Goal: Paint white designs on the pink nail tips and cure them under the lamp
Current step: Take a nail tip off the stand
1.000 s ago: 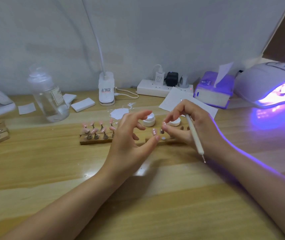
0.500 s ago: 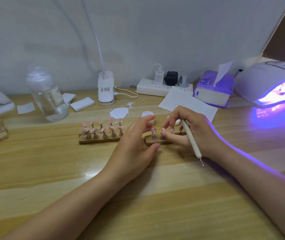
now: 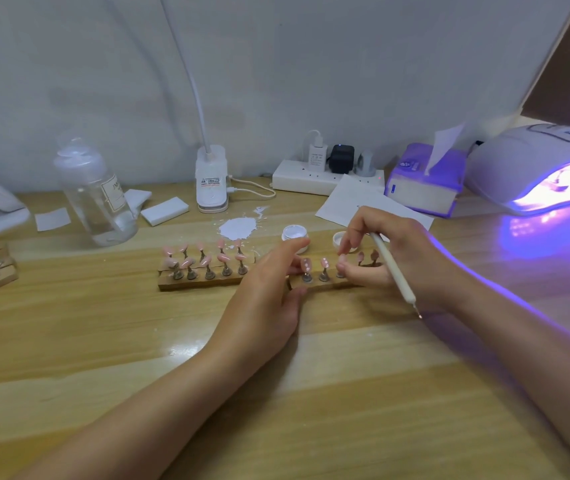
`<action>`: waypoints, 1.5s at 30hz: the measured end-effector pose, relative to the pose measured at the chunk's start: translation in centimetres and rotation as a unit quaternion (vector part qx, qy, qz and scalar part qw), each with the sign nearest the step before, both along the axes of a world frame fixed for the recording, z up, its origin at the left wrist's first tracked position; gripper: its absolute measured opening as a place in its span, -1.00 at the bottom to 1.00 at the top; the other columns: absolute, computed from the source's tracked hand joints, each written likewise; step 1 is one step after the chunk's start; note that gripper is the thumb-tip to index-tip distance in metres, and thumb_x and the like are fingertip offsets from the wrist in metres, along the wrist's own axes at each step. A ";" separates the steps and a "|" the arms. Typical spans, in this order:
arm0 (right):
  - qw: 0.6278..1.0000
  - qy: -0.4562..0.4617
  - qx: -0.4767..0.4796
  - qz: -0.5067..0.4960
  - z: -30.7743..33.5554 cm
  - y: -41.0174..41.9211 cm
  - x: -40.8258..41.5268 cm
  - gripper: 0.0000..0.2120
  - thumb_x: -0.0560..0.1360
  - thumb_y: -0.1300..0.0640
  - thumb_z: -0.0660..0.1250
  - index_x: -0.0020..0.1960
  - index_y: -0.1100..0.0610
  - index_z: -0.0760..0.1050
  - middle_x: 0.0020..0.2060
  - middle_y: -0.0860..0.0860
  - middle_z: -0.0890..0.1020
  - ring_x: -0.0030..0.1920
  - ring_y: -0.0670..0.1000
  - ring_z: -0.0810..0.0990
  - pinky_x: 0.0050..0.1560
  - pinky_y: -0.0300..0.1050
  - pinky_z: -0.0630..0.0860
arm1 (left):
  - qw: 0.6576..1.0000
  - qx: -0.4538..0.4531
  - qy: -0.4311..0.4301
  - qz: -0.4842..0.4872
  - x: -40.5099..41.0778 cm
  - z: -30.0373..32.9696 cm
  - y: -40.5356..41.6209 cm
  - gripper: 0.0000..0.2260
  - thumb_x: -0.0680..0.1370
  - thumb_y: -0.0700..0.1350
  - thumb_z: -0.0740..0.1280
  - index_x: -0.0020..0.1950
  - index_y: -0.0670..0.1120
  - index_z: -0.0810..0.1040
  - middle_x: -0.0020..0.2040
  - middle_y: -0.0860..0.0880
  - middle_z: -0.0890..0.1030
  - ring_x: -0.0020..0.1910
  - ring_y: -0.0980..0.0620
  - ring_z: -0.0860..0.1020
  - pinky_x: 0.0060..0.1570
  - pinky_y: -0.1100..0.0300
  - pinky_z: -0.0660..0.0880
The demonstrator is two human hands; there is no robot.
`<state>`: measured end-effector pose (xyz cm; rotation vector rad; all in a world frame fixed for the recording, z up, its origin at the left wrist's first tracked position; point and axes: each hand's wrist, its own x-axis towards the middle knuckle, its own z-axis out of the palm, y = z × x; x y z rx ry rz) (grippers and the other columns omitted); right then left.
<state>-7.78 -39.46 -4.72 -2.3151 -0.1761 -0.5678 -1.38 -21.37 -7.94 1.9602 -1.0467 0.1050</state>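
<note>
1. Left hand at the left end of a short wooden holder block: thumb against its near edge, forefinger reaching over its far side, so clasping the block's end between them.
2. Right hand over the block's right half, a slim white dotting pen lodged in the hand, metal tip pointing toward the near edge of the table; thumb and forefinger pinching one pink nail tip on its metal stand.
3. On the same block, two pink nail tips with white dots upright on stands, just left of the pinched one; two more partly hidden behind the right hand.
4. Just left, nearly touching it, a longer wooden block with two rows of plain pink nail tips.
5. Behind the blocks: small open white gel pot, round white lid, splash of white paint on the wooden table.
6. Far right: white curing lamp glowing violet.
7. Far left: clear plastic bottle.
</note>
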 end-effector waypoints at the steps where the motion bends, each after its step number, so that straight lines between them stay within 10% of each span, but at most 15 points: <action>1: 1.000 -0.001 -0.008 -0.002 0.1 0.0 0.0 -0.77 0.34 0.07 0.43 -0.24 -0.13 0.37 -0.20 -0.03 0.60 -0.29 0.00 0.57 -0.21 0.09 0.54 | 1.000 -0.001 0.004 0.004 -0.1 0.0 0.0 -0.52 0.46 -0.38 0.32 0.33 -0.08 0.37 -0.05 0.22 0.42 0.00 0.28 0.47 0.09 0.54 0.29; 27: 0.994 -0.042 -0.097 -0.006 1.3 1.6 -0.7 -0.67 0.36 0.11 0.44 -0.25 -0.15 0.28 -0.29 0.07 0.57 -0.33 -0.04 0.43 -0.30 -0.05 0.45 | 0.999 -0.007 0.029 0.033 -0.5 0.3 0.2 -0.53 0.48 -0.34 0.29 0.34 -0.02 0.35 0.05 0.08 0.49 0.12 0.15 0.49 0.09 0.46 0.33; 33: 0.997 -0.073 -0.006 0.005 1.8 2.3 -0.7 -0.74 0.35 0.13 0.47 -0.23 -0.03 0.37 -0.27 -0.06 0.60 -0.25 -0.11 0.48 -0.29 -0.37 0.35 | 0.997 -0.029 -0.064 0.014 -1.0 1.2 0.2 -0.52 0.39 -0.20 0.43 0.27 -0.12 0.41 0.13 0.04 0.44 0.12 0.26 0.34 0.11 0.58 0.18; 45: 0.992 -0.081 0.094 0.003 1.3 4.6 -0.4 -0.68 0.32 0.18 0.48 -0.26 -0.06 0.34 -0.29 -0.01 0.62 -0.38 -0.25 0.49 -0.35 -0.51 0.31 | 0.991 -0.122 -0.031 0.046 -1.2 1.8 0.5 -0.92 0.40 -0.16 0.43 -0.14 -0.05 0.58 -0.27 0.10 0.59 -0.25 0.19 0.50 -0.25 0.43 0.31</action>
